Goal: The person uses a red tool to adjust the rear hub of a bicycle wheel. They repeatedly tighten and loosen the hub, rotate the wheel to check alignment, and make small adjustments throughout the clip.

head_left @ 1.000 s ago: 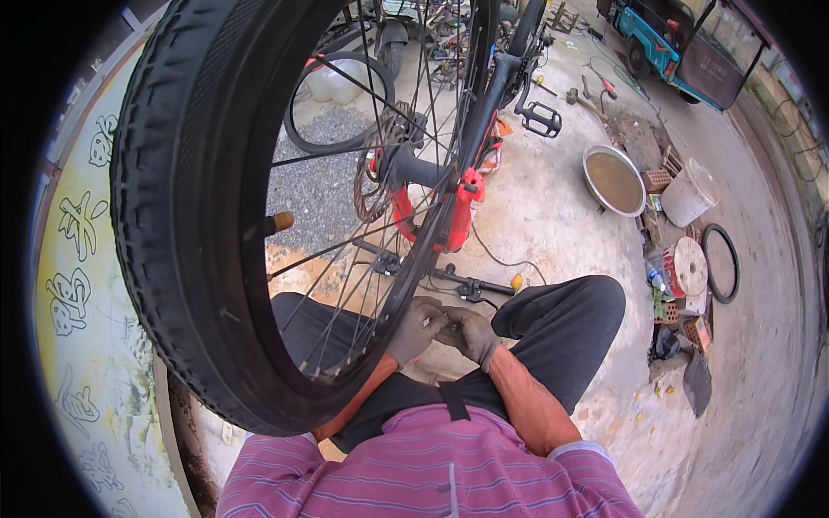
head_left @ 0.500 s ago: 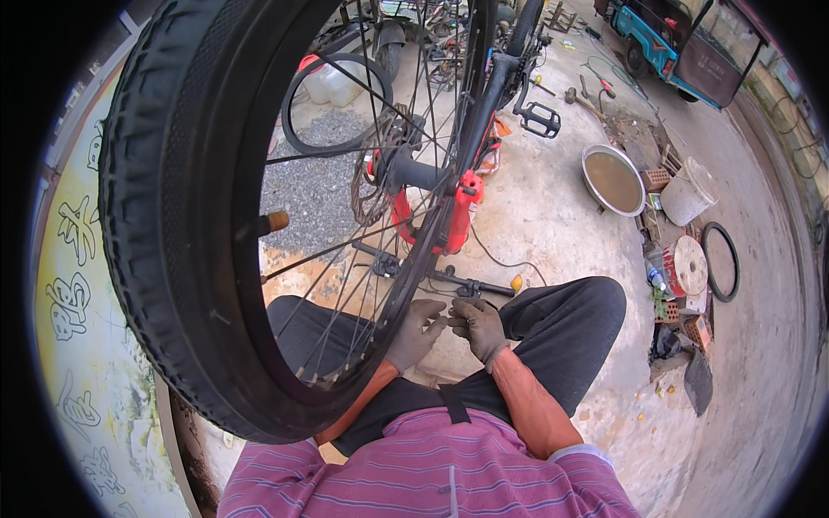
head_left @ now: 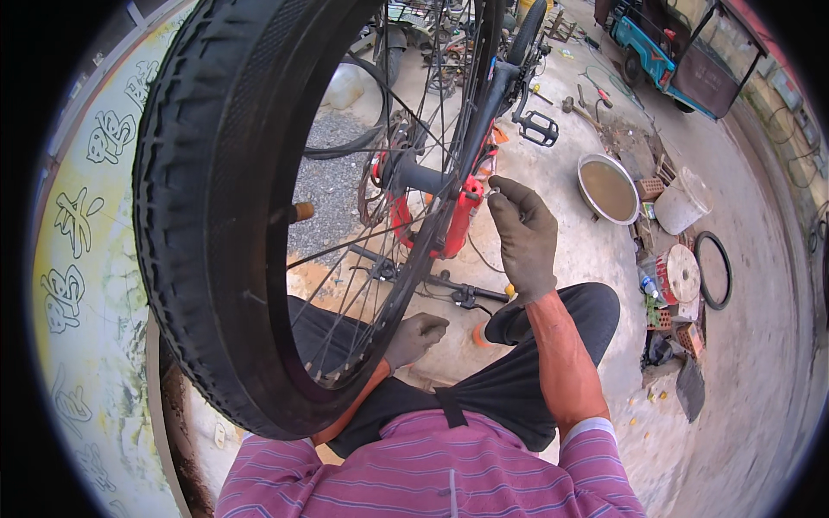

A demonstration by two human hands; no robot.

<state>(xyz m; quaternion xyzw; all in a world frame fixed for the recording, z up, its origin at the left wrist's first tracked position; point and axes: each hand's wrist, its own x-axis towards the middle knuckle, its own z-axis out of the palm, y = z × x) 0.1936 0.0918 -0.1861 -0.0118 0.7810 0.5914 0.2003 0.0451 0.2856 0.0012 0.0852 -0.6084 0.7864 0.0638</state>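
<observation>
Right hand beside the red fork: the fork end [head_left: 471, 189] is lying just left of the fingertips.
The gloved right hand [head_left: 525, 246], the nearer one, is pointing up and slightly left, thumb and forefinger bent close together; a small object seems to be showing between them, but a firm grip cannot be told. The hub [head_left: 421, 178] is sitting inside the wheel [head_left: 229, 259], its long axis running roughly left to right and its right end pointing toward this hand. The red fork [head_left: 457, 230] is slanting upward and slightly right, from the handlebar [head_left: 488, 293] side to the hub. The left hand [head_left: 416, 338] is resting lower, near the rim, loosely curled; its contents cannot be told.
</observation>
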